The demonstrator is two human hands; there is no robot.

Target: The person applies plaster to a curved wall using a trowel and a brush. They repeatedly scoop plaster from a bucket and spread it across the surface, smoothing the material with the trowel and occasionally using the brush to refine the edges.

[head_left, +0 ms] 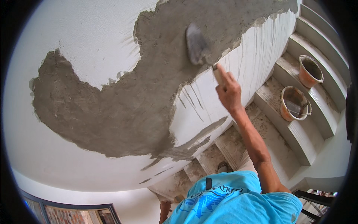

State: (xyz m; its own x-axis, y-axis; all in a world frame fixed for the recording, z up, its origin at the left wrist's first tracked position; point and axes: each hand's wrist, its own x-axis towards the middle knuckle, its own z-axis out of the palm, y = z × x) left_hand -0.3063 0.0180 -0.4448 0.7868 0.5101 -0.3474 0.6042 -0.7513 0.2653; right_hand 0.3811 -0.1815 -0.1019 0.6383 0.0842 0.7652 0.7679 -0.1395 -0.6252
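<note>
In my right hand (pixel 228 91) is the handle of a pointed trowel (pixel 196 44), my fingers wrapped round it and my arm stretched up toward the wall. Its grey blade, smeared by motion, is over a broad patch of wet grey cement plaster (pixel 156 78); whether it touches the surface I cannot tell. Low down beside my blue shirt, my left hand (pixel 165 206) has its fingers curled. A small tan piece shows near it, but what that hand holds is mostly hidden.
White wall (pixel 97 41) surrounds the plaster, with grey drips below it. To the right, curved stairs (pixel 272 93) carry two orange buckets, a nearer one (pixel 285 112) with a wire handle and a farther one (pixel 307 80). A dark-framed window (pixel 74 206) is at lower left.
</note>
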